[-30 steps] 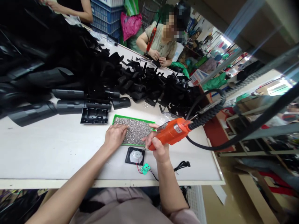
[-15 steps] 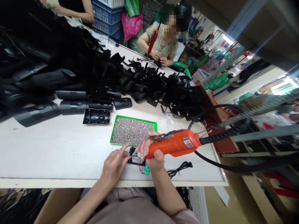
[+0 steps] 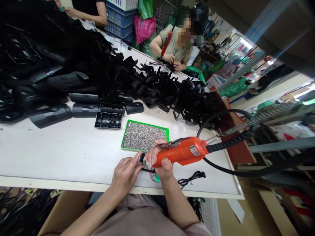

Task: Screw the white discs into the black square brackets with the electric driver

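Note:
My right hand (image 3: 158,160) is wrapped round an orange electric screwdriver (image 3: 182,153), held nearly level with its tip pointing left. My left hand (image 3: 126,173) pinches something tiny at the driver's tip; I cannot make out what it is. Under both hands lies a small black part (image 3: 145,164), mostly hidden, with red and black wires to a little green circuit board (image 3: 156,178). Just beyond the hands sits a green tray (image 3: 145,136) full of small silver screws.
A large heap of black plastic housings (image 3: 73,72) covers the far and left side of the white table (image 3: 54,154). A black cable (image 3: 192,178) lies near the front edge. A person across the table (image 3: 176,47) holds a red driver. Blue crates (image 3: 120,21) stand behind.
My left hand left the screw tray and came to the driver's tip, fingers pinched. My right hand brought the screwdriver down over the small black part. The view shifted slightly.

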`<action>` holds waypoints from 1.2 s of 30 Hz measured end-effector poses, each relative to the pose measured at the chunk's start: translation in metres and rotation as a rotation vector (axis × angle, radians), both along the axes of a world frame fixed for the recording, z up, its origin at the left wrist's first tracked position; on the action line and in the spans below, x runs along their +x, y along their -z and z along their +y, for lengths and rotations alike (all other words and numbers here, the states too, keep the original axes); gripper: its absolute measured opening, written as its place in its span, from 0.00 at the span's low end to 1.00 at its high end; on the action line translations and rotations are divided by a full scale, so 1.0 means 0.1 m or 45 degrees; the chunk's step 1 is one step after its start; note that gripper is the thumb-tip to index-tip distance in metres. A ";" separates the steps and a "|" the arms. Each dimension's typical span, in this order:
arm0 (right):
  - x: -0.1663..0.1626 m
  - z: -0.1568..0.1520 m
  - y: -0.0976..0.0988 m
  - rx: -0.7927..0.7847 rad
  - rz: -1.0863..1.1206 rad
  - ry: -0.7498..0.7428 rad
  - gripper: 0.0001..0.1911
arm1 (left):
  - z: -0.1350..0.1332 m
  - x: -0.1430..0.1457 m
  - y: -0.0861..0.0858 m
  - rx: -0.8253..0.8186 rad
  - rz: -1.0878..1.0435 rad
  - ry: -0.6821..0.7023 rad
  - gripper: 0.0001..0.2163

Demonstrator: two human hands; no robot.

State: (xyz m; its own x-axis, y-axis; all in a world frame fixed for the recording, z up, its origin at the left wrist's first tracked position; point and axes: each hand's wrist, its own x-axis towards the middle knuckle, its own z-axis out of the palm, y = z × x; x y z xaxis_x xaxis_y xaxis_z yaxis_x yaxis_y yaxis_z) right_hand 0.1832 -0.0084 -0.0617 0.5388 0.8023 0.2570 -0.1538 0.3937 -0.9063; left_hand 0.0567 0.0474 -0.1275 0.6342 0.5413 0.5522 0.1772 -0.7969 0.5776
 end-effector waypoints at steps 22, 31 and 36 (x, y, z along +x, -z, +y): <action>0.09 -0.09 -0.08 -0.045 0.006 0.089 0.28 | -0.09 -0.14 0.11 0.242 0.171 -0.002 0.08; 0.18 -0.07 0.35 -0.217 -0.143 0.001 0.24 | -0.17 -0.05 0.40 0.345 0.255 0.165 0.12; 0.19 -0.10 0.45 -0.253 -0.228 -0.040 0.20 | -0.18 -0.03 0.33 0.325 0.220 0.128 0.11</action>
